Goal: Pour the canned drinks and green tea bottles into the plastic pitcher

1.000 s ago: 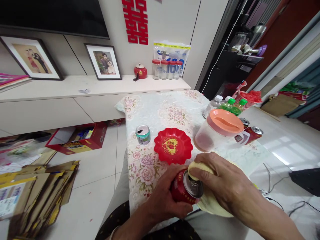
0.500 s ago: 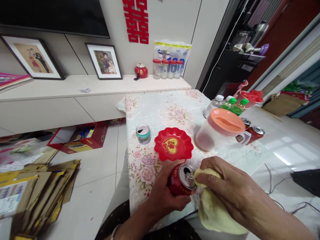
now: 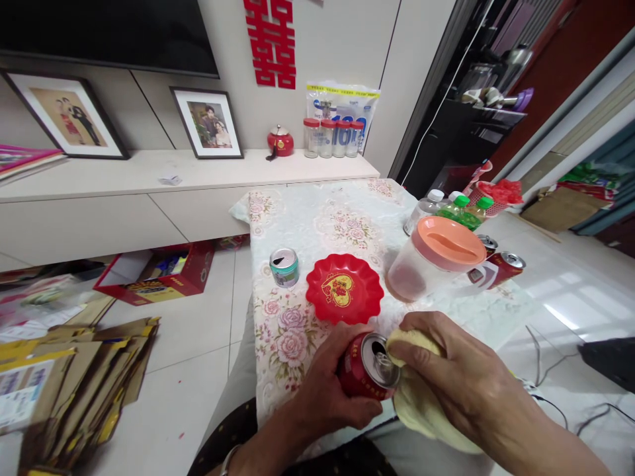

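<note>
A red drink can (image 3: 361, 378) with its top opened is wrapped by the fingers of my left hand (image 3: 331, 387), tilted a little to the right above the near edge of the table. My right hand (image 3: 454, 363) is closed on a pale yellow cloth (image 3: 421, 403), pinching its upper part against the can's right rim while the rest hangs down. Just beyond the can lies a red scalloped plate (image 3: 364, 291) with a gold heart on it. A short green-and-silver can (image 3: 284, 270), also opened, stands to the plate's left.
A pitcher with an orange lid (image 3: 449, 241) stands on the flowered tablecloth (image 3: 292, 344) to the right. Behind it are several bottles (image 3: 454, 210) and another red can (image 3: 507, 266). Flattened cardboard (image 3: 94, 370) and a red box (image 3: 196, 274) lie on the floor at left.
The red can has shifted slightly to the right and towards me, tilting more, with my left hand around it. The hanging part of the cloth has moved a little.
</note>
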`<state>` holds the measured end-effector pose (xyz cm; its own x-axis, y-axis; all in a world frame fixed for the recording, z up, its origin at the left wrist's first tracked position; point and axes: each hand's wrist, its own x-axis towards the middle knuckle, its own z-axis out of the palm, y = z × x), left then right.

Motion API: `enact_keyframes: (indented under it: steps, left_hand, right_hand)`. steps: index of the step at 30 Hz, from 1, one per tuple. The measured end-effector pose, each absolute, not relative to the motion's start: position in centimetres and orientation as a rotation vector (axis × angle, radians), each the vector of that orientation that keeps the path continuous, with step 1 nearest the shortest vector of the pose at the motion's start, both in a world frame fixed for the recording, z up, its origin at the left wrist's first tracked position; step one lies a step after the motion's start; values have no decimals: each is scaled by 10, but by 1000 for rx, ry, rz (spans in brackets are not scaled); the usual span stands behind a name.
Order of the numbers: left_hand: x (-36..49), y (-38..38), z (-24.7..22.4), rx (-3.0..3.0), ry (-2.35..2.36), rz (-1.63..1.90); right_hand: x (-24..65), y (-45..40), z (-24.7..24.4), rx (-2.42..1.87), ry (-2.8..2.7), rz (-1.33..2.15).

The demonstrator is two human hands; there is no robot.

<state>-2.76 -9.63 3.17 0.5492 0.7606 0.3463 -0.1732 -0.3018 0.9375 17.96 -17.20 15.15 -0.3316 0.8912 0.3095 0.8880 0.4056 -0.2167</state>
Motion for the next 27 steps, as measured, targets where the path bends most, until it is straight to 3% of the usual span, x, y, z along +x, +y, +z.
enact_keyframes:
  steps: [4,11,27]
  left_hand:
    - [-23,-101,33,1551,489,1073]
    - [-20,-105,41,1562,567,1238]
    - [-18,-106,41,1519,565,1354]
  right_hand:
    - [169,-166,135,-1465,-2014,68]
    - [127,-163,86,-1507,-1075,760]
    - [88,-173,21,-1529,-790,1122]
